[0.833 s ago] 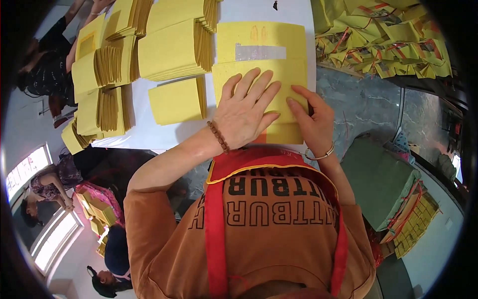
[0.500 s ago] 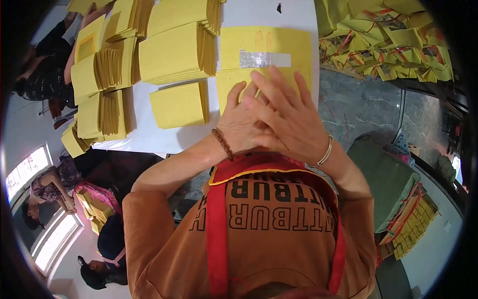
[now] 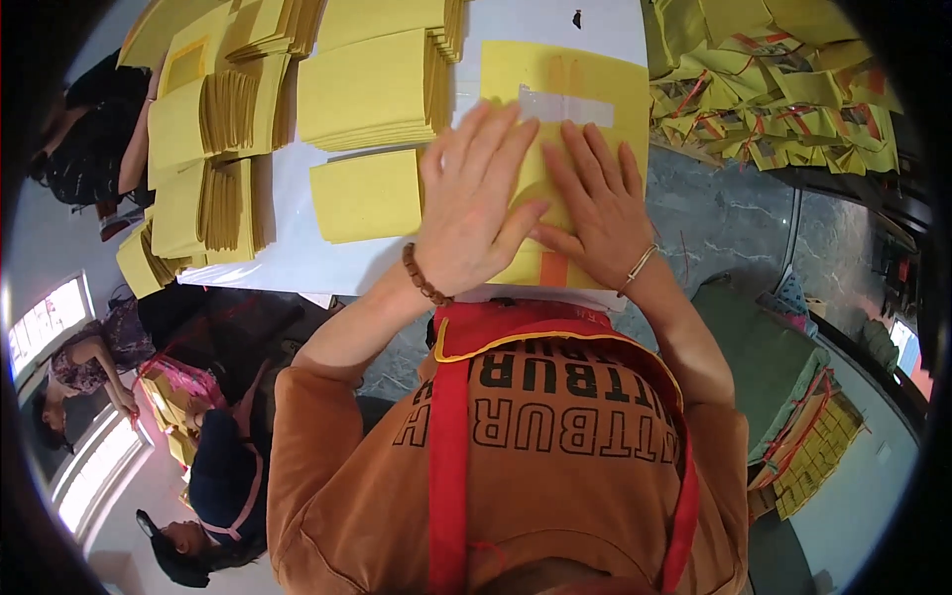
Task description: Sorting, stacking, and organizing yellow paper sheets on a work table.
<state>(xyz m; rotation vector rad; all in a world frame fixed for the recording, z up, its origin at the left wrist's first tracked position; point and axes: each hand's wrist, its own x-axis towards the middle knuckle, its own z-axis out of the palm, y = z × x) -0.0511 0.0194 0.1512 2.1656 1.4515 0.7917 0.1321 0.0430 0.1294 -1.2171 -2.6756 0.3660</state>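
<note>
A yellow paper sheet [image 3: 506,69] lies on the white table in front of me, with orange stripes running down it and a pale, shiny strip [image 3: 590,109] across its upper part. Flat on its left side is my left hand [image 3: 471,193], fingers stretched out and thumb spread; a brown beaded bracelet circles that wrist. My right hand [image 3: 598,203], wearing a light bangle, presses flat on the right side with fingers apart. The thumbs point toward each other without meeting. Neither hand grips anything. Just left of my left hand sits a small stack of folded yellow paper [image 3: 365,195].
Thick stacks of folded yellow paper [image 3: 367,89] cover the left of the white table [image 3: 297,233]. A small dark object [image 3: 576,19] lies at its far edge. Yellow bundles with red ties [image 3: 773,89] are piled beyond the right edge. Several other people are at left.
My hands were crossed over each other; now they are apart and flat on the sheet. An edge crossing below the pale strip no longer shows, and an orange stripe appears near the bottom.
</note>
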